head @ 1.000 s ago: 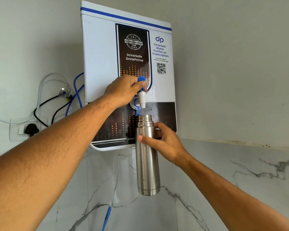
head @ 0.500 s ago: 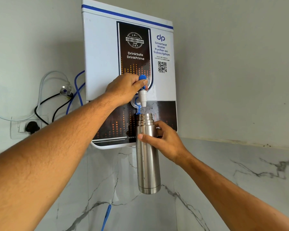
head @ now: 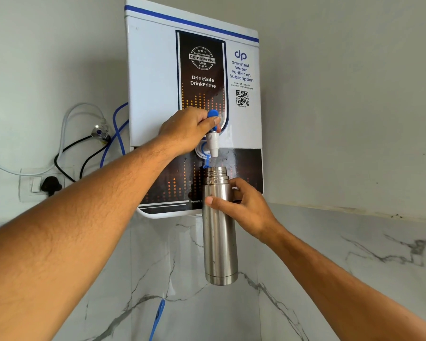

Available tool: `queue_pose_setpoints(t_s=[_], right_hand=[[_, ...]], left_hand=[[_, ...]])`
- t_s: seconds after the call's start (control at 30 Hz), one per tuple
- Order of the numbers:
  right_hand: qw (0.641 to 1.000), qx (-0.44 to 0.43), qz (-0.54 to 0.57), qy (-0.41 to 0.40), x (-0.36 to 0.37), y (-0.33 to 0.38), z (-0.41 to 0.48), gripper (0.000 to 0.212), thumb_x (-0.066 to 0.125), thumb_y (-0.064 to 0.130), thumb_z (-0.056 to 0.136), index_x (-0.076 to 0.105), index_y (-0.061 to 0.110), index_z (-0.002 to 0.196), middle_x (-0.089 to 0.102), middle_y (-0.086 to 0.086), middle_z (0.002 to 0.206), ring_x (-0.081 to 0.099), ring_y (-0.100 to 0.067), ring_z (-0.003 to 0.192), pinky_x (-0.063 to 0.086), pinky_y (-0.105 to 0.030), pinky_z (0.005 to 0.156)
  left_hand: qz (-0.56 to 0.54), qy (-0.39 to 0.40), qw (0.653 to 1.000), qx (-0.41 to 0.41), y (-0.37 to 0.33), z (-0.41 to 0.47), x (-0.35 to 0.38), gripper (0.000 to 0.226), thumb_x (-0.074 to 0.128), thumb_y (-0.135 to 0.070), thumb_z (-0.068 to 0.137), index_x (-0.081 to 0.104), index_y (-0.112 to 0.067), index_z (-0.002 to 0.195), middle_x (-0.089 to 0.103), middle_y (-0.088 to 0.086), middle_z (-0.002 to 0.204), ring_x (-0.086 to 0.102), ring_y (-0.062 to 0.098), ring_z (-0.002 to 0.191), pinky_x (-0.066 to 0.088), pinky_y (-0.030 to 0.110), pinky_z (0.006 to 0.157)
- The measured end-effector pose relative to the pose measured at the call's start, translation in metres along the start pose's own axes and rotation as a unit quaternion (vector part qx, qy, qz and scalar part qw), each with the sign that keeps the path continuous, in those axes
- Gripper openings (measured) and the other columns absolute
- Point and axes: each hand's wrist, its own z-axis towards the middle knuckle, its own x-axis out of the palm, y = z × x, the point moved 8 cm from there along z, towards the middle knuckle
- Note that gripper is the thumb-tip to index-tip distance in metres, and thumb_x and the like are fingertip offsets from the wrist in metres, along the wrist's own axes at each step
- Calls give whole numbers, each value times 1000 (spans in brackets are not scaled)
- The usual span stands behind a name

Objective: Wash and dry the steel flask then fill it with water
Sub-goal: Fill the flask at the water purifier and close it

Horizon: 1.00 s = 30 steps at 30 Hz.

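**Flask held under the running tap**

The right hand (head: 246, 210) grips the flask (head: 219, 232) just below its threaded neck, thumb laid across the front and fingers wrapped round the back. The flask hangs upright and uncapped. Most of its body reaches below that hand, and its base is in the air, resting on nothing.

The left hand (head: 185, 130) is above the right hand and a little to its left. Its fingers are curled round the blue lever (head: 213, 114) on top of the tap (head: 212, 141), with the thumb tip against the lever's stem. The flask's mouth sits directly under the white spout, close to it but not touching. A thin stream of water (head: 215, 161) crosses the gap between them.

Behind both hands is the purifier (head: 153, 82), fixed to the wall. Its rounded lower edge passes behind the flask at about the height of the right thumb. Below that edge, a marble wall (head: 330, 254) backs the flask's lower half and spreads bare to the right of the right hand, up to a ledge where grey paint begins.

Left of the left hand, past the purifier's side, white and blue hoses (head: 67, 119) loop around a small valve. A black plug (head: 51, 184) sits in a socket beneath them. Low down, below and left of the flask's base, a blue tube (head: 158, 316) runs down out of view
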Motion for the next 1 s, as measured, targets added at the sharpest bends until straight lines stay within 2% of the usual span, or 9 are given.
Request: queue_pose_setpoints(t_s=[0.33, 0.47, 0.67, 0.8, 0.9, 1.0], right_hand=[[1000, -6, -5, -1, 0, -1, 1, 64, 85, 60, 76, 58, 32, 127, 73, 9, 117, 72, -9, 103, 62, -38, 93], [1000, -9, -3, -1, 0, -1, 1, 65, 85, 60, 75, 58, 33, 128, 73, 10, 117, 72, -8, 103, 62, -36, 92], [1000, -8, 7, -1, 0, -2, 1, 65, 86, 61, 74, 59, 34, 127, 75, 10, 115, 73, -8, 102, 62, -38, 92], [1000, -8, 9, 0, 1, -3, 1, 68, 85, 63, 72, 58, 34, 127, 74, 9, 117, 73, -10, 104, 62, -40, 93], [1000, -9, 10, -1, 1, -2, 2, 70, 85, 66, 70, 59, 35, 127, 75, 9, 116, 73, -10, 103, 62, -40, 93], [1000, -9, 11, -2, 1, -2, 1, 74, 84, 70, 66, 59, 35, 126, 75, 9, 115, 73, -10, 103, 62, -40, 93]], left_hand=[[0, 1, 1000, 1, 2, 2, 1, 35, 52, -49, 106, 79, -29, 98, 77, -12, 99, 69, 13, 94, 50, 36, 86], [2, -2, 1000, 2, 3, 3, 1, 36, 52, -51, 105, 79, -29, 97, 77, -9, 97, 69, 16, 93, 53, 41, 88], [4, -9, 1000, 4, 2, 2, 1, 35, 52, -48, 106, 80, -27, 100, 77, -6, 94, 67, 14, 88, 41, 26, 70], [1, -5, 1000, 1, 1, 2, 1, 35, 51, -48, 106, 80, -28, 100, 75, -8, 91, 60, 7, 77, 39, 27, 66], [-3, -7, 1000, 1, 2, 1, 0, 35, 52, -48, 106, 80, -28, 99, 74, -9, 89, 60, 8, 78, 39, 27, 66], [0, -6, 1000, -2, 1, 1, 0, 35, 51, -48, 106, 79, -28, 99, 71, -9, 82, 55, 4, 70, 36, 28, 64]])
